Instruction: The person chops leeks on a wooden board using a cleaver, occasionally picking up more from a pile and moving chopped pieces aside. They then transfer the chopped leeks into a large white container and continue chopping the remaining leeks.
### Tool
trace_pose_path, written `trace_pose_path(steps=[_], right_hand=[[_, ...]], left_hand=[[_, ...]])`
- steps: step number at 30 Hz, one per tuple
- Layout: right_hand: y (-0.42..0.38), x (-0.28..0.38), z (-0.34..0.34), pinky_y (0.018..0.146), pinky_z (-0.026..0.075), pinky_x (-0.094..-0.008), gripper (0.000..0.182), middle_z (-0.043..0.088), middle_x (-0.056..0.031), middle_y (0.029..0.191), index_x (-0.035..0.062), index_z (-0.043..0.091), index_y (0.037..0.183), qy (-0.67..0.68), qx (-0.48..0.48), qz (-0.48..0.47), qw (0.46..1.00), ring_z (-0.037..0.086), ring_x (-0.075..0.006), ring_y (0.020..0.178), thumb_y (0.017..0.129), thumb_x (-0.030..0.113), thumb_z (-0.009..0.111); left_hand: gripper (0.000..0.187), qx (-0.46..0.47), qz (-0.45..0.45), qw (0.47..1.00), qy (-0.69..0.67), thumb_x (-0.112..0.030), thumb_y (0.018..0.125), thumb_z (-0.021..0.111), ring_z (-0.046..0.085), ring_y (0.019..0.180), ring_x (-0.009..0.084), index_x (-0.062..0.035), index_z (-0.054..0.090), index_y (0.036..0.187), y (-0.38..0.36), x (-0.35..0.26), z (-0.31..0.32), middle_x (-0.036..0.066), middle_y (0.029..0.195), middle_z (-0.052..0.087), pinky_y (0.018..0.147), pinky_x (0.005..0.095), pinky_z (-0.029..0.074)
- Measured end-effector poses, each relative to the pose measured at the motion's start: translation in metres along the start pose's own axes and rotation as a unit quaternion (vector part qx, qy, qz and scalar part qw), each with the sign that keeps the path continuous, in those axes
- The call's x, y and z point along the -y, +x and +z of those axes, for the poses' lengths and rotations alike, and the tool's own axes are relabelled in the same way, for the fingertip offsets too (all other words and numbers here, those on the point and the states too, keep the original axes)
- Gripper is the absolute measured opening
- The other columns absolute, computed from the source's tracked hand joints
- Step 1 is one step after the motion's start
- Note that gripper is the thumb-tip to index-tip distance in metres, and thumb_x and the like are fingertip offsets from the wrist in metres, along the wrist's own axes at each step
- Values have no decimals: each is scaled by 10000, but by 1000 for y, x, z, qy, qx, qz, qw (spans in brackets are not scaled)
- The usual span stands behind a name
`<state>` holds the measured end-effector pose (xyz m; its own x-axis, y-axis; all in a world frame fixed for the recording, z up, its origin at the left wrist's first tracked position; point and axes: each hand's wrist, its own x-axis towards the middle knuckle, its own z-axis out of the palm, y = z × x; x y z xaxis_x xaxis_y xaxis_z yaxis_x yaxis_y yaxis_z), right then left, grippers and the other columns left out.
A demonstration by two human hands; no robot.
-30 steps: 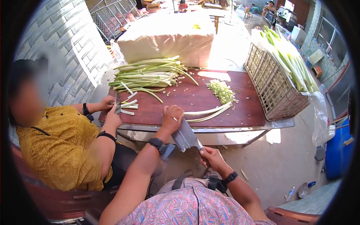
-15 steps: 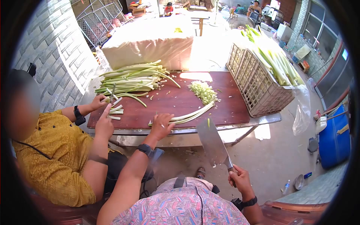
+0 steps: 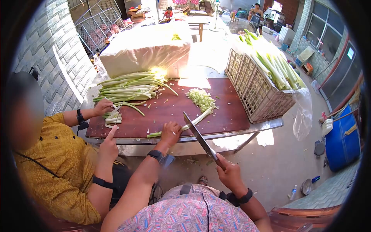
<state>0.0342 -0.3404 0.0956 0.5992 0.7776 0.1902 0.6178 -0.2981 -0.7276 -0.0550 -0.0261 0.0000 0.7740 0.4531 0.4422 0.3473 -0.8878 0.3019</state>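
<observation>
My left hand (image 3: 171, 132) presses down with bent fingers on a few scallions (image 3: 201, 117) near the front edge of the dark red board (image 3: 162, 112). Their white ends point right, and the green ends stick out left of my wrist. My right hand (image 3: 230, 174) grips the handle of a cleaver (image 3: 198, 133). Its broad blade stands nearly edge-on, the tip crossing over the scallions just right of my left hand. A pile of chopped scallion (image 3: 201, 99) lies beyond their white ends.
On the left, a co-worker's hands (image 3: 104, 106) handle a knife over short scallion pieces (image 3: 113, 118). A heap of whole scallions (image 3: 129, 88) lies at the back left. A plastic crate (image 3: 247, 89) packed with scallions stands right, near a covered block (image 3: 143, 54).
The cleaver has moved up and left, from beyond the board's front edge to over the scallions, and its blade has turned from face-on to nearly edge-on. My left hand stays on the stalks.
</observation>
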Motion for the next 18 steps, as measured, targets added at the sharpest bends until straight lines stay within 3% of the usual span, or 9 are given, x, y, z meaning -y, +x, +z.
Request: trace_pose_path(steps=[2,11,14,16,18], right_hand=[[6,2,2,612,505,-427,521,659,-197,788,198,584,1319,-73,47,7,996,652,-376,705,816,121,692],[38,5,24,570,484,-476,487,622,-177,705,234,561,1338,-166,97,-20,981,624,-378,620,860,200,650],[45,-5,41,559,473,-492,497,607,-171,684,244,539,1360,-168,87,-48,981,611,-381,602,873,222,635],[48,-9,38,576,494,-462,488,634,-187,726,220,565,1338,-160,82,-44,983,634,-376,639,860,191,657],[47,-23,31,605,517,-399,492,661,-200,778,174,590,1316,-18,39,-44,998,663,-357,679,835,127,685]], left_hand=[[72,2,0,1000,11,-185,767,709,568,889,264,-142,698,824,1,0,-1,34,837,598,760,420,421],[37,-2,27,999,17,-132,734,683,581,834,266,-126,682,770,1,1,-2,48,799,588,728,419,430],[38,-29,35,999,27,-112,744,677,577,830,278,-121,666,779,-9,-1,-12,65,794,580,708,434,436],[73,3,-26,1000,-2,-109,755,679,571,837,298,-109,656,824,-13,0,-21,81,788,569,719,444,440],[96,-11,-34,999,-24,-108,773,680,585,832,322,-98,646,862,-6,5,-23,94,814,583,713,457,460]])
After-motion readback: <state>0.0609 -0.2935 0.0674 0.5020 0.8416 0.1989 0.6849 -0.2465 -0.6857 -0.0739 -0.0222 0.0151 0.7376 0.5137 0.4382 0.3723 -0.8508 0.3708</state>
